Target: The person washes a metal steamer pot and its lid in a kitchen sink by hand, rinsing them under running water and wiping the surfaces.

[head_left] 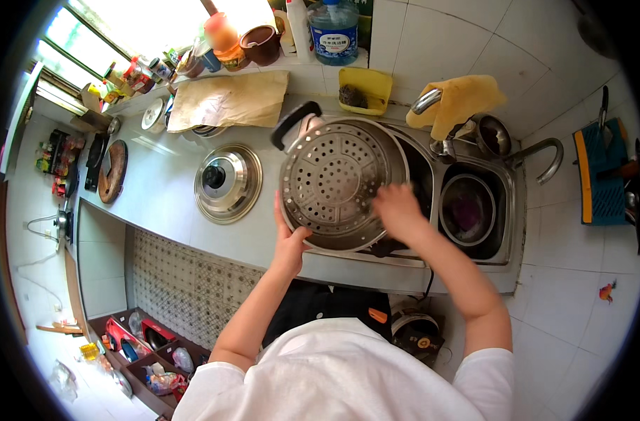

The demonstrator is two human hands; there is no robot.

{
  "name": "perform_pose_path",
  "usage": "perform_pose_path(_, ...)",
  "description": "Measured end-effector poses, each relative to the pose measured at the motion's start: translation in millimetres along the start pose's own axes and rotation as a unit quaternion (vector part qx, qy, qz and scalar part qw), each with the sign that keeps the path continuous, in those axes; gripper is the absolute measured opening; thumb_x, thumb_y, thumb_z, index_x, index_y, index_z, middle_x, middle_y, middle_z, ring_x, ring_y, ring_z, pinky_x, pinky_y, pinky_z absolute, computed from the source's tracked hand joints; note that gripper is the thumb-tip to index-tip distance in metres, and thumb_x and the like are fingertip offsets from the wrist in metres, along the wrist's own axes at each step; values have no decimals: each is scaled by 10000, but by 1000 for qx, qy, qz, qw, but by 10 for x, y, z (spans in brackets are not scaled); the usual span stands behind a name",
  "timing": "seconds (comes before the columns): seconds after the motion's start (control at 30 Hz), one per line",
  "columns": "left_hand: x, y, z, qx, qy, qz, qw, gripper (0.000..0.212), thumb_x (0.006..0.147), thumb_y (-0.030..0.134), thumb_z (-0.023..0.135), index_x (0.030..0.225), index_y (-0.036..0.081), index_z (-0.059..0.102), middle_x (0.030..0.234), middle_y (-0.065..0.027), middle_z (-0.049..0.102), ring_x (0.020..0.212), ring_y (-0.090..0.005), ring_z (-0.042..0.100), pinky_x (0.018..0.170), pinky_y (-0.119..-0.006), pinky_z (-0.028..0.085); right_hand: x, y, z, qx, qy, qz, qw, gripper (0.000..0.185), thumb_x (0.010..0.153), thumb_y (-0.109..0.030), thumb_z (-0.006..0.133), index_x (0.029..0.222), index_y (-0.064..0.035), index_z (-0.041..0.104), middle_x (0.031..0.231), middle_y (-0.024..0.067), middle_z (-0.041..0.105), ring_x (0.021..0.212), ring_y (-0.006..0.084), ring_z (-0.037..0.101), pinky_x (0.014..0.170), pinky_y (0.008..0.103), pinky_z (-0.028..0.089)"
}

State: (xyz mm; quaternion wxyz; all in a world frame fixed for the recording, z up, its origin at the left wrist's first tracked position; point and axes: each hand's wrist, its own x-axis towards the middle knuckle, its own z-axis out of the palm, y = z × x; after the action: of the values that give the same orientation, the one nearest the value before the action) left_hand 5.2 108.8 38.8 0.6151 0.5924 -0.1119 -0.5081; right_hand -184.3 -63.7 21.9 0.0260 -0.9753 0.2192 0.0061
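Observation:
A stainless-steel steamer pot section (pixel 330 168) with a perforated base is held over the left basin of the sink. A black handle (pixel 297 122) sticks out at its upper left. My left hand (pixel 291 243) grips the rim at the lower left, thumb on the near side. Blurred by motion, my right hand (pixel 400 210) is at the right part of the perforated base, fingers curled. Whether it holds something cannot be made out. To the left, a domed metal lid (pixel 238 184) with a black knob (pixel 214 177) lies on the countertop (pixel 164 184).
In the right basin sits a metal bowl (pixel 467 210). A yellow cloth (pixel 464 102) hangs over the faucet (pixel 443 147); a second curved spout (pixel 551 158) stands at right. Behind are a yellow tray (pixel 377 89) with a dark scourer (pixel 353 96), a blue detergent jug (pixel 333 34) and a brown pot (pixel 260 46).

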Motion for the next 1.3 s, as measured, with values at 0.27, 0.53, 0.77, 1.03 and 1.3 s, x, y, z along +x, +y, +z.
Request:
perform_pose_path(0.27, 88, -185, 179, -15, -21, 56, 998, 893, 836, 8, 529, 1513, 294, 21, 1407, -81, 379, 1152, -184, 484, 747, -245, 496, 131, -917, 402, 584, 78, 91, 803, 218, 795, -67, 560, 1004, -14, 589, 1007, 188, 531, 966, 347, 540, 861, 414, 449)
perform_pose_path(0.53, 58, 10, -52, -17, -13, -11, 1000, 822, 884, 67, 503, 1493, 324, 15, 1397, -101, 367, 1162, -273, 525, 659, -389, 602, 26, -145, 402, 70, 36, 34, 996, 126, 760, -113, 586, 825, -43, 668, 941, 106, 581, 938, 297, 558, 747, 416, 471)
perform_pose_path(0.77, -60, -18, 17, 16, -6, -49, 999, 797, 831, 29, 472, 1455, 278, 44, 1279, -134, 446, 992, -291, 624, 690, -433, 608, 371, -26, 738, 172, 129, 194, 957, 251, 734, -4, 617, 982, 12, 582, 1037, 183, 513, 995, 359, 518, 855, 445, 446)
perform_pose_path(1.03, -138, -153, 256, 5, -39, -103, 994, 804, 809, 9, 451, 1466, 265, 64, 1300, -115, 439, 1048, -278, 581, 725, -486, 587, 1012, -524, 466, 562, 38, 56, 824, 191, 727, -48, 636, 917, -21, 636, 1083, 199, 512, 995, 363, 548, 892, 399, 452)
perform_pose_path(1.3, -150, -197, 305, -25, -63, -104, 992, 799, 801, -4, 444, 1461, 260, 79, 1301, -123, 434, 1035, -279, 590, 703, -488, 595, 935, -178, 278, 217, 191, 7, 957, 192, 750, -5, 562, 931, -52, 604, 1045, 163, 518, 988, 354, 535, 854, 426, 480)
